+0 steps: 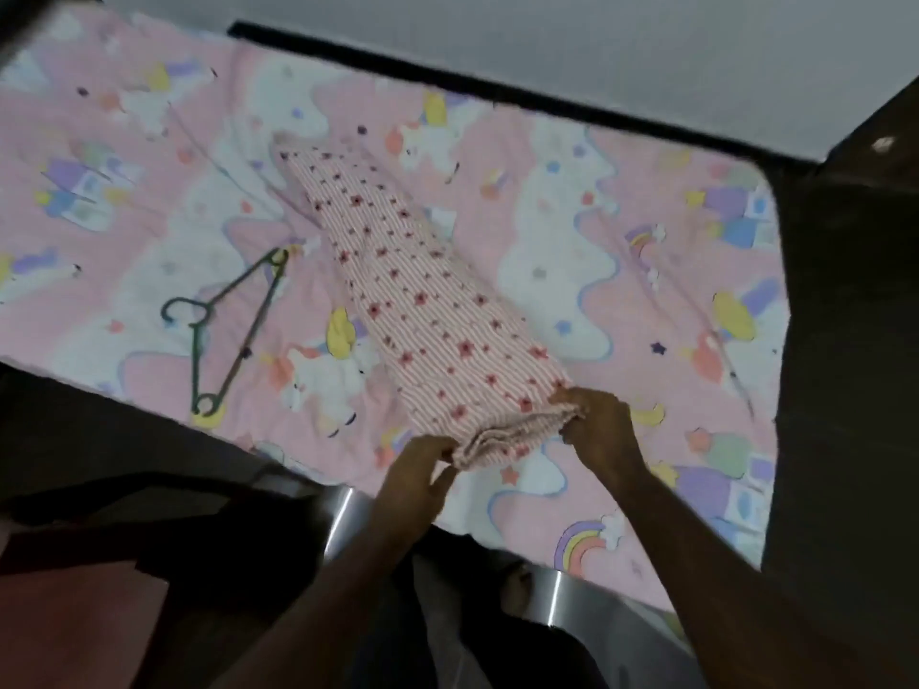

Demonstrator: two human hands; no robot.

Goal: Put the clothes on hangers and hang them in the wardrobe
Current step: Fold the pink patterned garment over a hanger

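Observation:
A pink striped garment with red flowers (413, 300) lies folded long across the bed, running from the far middle toward me. My left hand (415, 472) pinches its near left corner. My right hand (599, 422) grips the near right corner of the same bunched edge. A green plastic hanger (224, 330) lies flat on the sheet to the left of the garment, apart from both hands. No wardrobe is clearly in view.
The bed carries a pink cartoon unicorn sheet (646, 251). A dark bed frame (497, 87) runs along the far side below a pale wall. A shiny metal rail (348, 509) crosses near my arms. Dark furniture (845, 340) stands at the right.

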